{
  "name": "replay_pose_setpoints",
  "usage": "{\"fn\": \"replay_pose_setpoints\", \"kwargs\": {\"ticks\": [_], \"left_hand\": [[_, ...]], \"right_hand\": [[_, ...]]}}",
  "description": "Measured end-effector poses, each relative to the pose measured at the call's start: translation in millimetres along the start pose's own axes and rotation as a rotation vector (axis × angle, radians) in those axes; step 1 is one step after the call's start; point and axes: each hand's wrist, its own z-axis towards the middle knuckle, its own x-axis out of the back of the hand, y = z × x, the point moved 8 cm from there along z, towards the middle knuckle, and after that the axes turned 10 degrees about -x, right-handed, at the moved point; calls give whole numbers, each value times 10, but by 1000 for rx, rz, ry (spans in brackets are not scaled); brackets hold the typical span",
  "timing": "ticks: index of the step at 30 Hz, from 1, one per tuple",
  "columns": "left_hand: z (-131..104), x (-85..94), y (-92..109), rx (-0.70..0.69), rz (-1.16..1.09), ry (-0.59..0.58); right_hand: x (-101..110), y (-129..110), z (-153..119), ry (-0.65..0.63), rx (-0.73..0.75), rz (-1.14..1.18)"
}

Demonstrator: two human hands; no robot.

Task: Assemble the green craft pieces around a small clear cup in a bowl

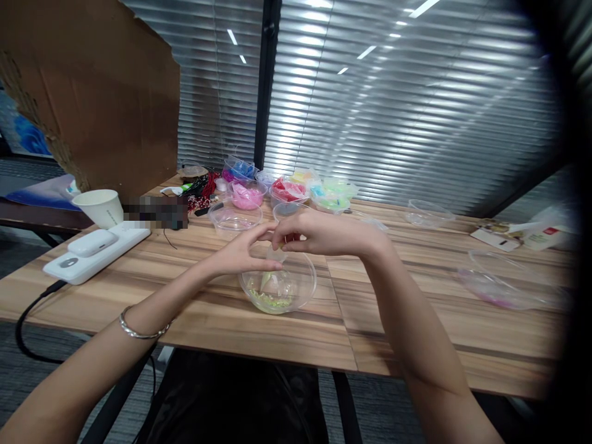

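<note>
A clear plastic bowl point(278, 290) with small yellow-green bits at its bottom stands on the wooden table point(407, 320) in front of me. Both hands meet just above its rim. My left hand point(245, 250) and my right hand point(309, 233) pinch a small pale, yellowish piece point(277, 254) between their fingertips over the bowl. What the piece is stays too small to tell. A silver bracelet point(139, 330) sits on my left wrist.
Behind the bowl stand several clear bowls with pink point(246, 194), red point(289, 190), green point(333, 194) and blue point(240, 168) bits. A paper cup point(99, 206) and a white charger block point(95, 250) lie left. Clear lids point(504, 287) and a packet point(527, 234) lie right.
</note>
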Motion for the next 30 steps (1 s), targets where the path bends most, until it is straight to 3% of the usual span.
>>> {"fn": "replay_pose_setpoints", "kwargs": {"ticks": [30], "left_hand": [[-21,12,-40,47,65,-6]], "right_hand": [[-5,-44,-3,-4,27,16]]}}
